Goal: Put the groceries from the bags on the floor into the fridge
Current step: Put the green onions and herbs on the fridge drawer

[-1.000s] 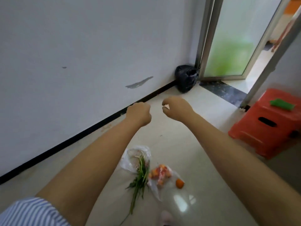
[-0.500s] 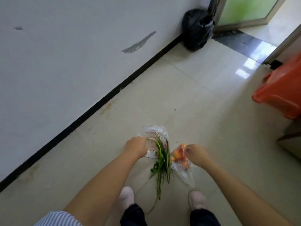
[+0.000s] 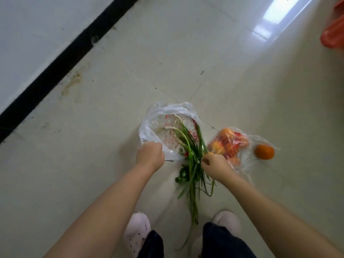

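A clear plastic bag (image 3: 160,118) with red print lies on the tiled floor, and a bunch of green onions (image 3: 193,164) sticks out of its mouth toward me. My left hand (image 3: 149,156) is closed on the near left edge of that bag. My right hand (image 3: 216,164) pinches the green onions at the bag's right side. To the right lies a second clear bag of red-orange fruit (image 3: 229,144), with an orange (image 3: 264,152) at its far right end. The fridge is out of view.
A white wall with a black skirting (image 3: 61,56) runs along the left. The corner of a red plastic stool (image 3: 333,34) shows at the top right. My two feet in pale slippers (image 3: 137,233) stand just below the bags.
I have bent down and the bags now look much closer. My left hand has closed on the bag's edge and my right hand has moved from the fruit bag onto the green onions.
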`<state>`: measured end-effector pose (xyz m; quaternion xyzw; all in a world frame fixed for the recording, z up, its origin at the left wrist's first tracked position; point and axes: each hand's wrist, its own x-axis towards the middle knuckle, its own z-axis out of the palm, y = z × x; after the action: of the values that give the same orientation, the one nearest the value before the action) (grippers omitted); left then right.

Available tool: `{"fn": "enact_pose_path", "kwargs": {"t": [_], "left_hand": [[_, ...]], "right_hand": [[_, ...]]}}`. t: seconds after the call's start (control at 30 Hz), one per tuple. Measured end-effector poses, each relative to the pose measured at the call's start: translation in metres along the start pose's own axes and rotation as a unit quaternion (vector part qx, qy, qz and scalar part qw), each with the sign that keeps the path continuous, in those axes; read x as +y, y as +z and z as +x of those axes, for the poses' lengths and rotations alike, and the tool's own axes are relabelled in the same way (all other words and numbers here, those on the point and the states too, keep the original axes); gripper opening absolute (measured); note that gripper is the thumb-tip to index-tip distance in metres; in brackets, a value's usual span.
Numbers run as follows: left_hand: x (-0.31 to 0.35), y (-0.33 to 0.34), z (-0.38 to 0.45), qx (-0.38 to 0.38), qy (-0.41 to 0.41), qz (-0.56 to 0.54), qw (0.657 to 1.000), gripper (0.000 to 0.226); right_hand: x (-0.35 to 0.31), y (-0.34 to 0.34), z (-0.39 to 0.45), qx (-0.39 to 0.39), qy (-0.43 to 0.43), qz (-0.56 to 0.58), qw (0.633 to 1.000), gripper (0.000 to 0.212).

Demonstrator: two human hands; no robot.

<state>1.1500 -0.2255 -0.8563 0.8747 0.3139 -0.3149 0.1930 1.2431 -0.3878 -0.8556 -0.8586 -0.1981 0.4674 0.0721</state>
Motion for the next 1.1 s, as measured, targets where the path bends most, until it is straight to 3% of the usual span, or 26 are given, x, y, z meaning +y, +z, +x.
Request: {"fn": "enact_pose_path", "kwargs": {"t": [0.17, 0.27, 0.37, 0.5, 0.57, 0.67, 0.77, 0.87, 0.93, 1.0, 1.1], "left_hand": [[-0.013, 0.083, 0.093, 0.09, 0.066, 0.088, 0.99, 0.027], [-0.019, 0.114, 0.137, 0.103, 0.086, 0.161, 0.978, 0.026], [-0.024, 0.131, 0.169, 0.099, 0.094, 0.168, 0.976, 0.025], [-0.032, 0.143, 0.179, 0.097, 0.087, 0.041, 0.991, 0.027], [-0.035, 0.147, 0.18, 0.097, 0.064, -0.057, 0.992, 0.039], [-0.031, 0.15, 0.186, 0.088, 0.033, -0.193, 0.977, 0.047], [-0.026, 0.153, 0.193, 0.075, 0.03, -0.259, 0.962, 0.036], [-0.021, 0.157, 0.198, 0.026, -0.009, -0.408, 0.912, 0.042], [-0.015, 0.159, 0.197, -0.003, -0.043, -0.537, 0.843, 0.043], [-0.012, 0.159, 0.195, -0.019, -0.069, -0.624, 0.778, 0.03], [-0.011, 0.155, 0.187, -0.028, -0.085, -0.674, 0.733, 0.01]], "right_hand": [[0.021, 0.05, 0.113, 0.074, -0.085, -0.079, 0.991, 0.025], [0.026, 0.066, 0.167, 0.126, -0.119, -0.137, 0.975, 0.031], [0.027, 0.082, 0.202, 0.153, -0.109, -0.159, 0.969, 0.029], [0.028, 0.098, 0.215, 0.172, -0.078, -0.152, 0.97, 0.018], [0.028, 0.101, 0.213, 0.182, -0.078, -0.102, 0.975, 0.016], [0.028, 0.104, 0.205, 0.185, -0.111, -0.056, 0.975, 0.019], [0.027, 0.111, 0.202, 0.159, -0.146, -0.023, 0.976, 0.023], [0.029, 0.117, 0.198, 0.122, -0.166, 0.024, 0.978, 0.023], [0.033, 0.12, 0.192, 0.087, -0.196, 0.037, 0.976, 0.028], [0.039, 0.119, 0.189, 0.065, -0.221, 0.022, 0.973, 0.027], [0.051, 0.108, 0.197, 0.137, -0.203, -0.005, 0.969, 0.028]]}}
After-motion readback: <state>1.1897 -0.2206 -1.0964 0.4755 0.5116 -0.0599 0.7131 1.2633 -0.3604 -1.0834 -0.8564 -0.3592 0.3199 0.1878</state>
